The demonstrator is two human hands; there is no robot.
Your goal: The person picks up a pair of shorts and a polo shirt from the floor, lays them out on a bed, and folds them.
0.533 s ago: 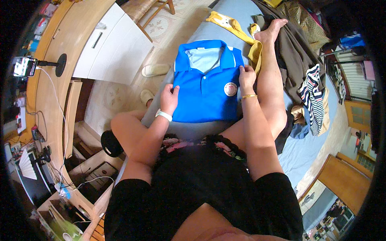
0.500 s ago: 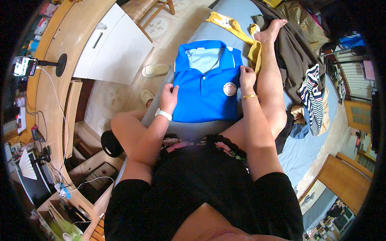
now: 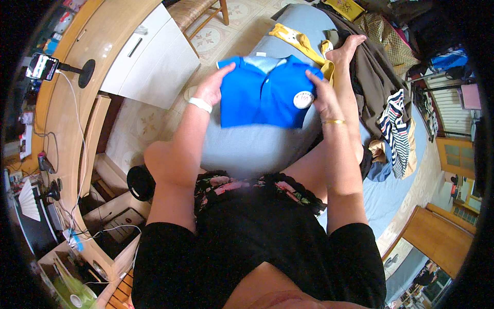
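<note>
A folded blue polo shirt (image 3: 257, 100) with a round white badge hangs between my hands, its lower edge blurred by motion. My left hand (image 3: 212, 88) is closed on its left side near the collar. On the opposite side, my right hand (image 3: 323, 94) pinches the shirt above the badge. Beneath the shirt lies the light blue-grey bedding (image 3: 247, 147). A white band circles my left wrist and a gold-coloured bracelet my right.
Beyond the shirt lies a yellow garment (image 3: 293, 37). A brown cloth (image 3: 378, 67) and a striped garment (image 3: 395, 136) lie to the right. A desk with a white cabinet (image 3: 149, 56) stands at left, with a phone on a stand (image 3: 43, 67) and a chair (image 3: 193, 15) behind.
Both hands have moved away from me with the blue polo shirt. Its near edge has left the spot close to my lap, and the collar now tips away from me.
</note>
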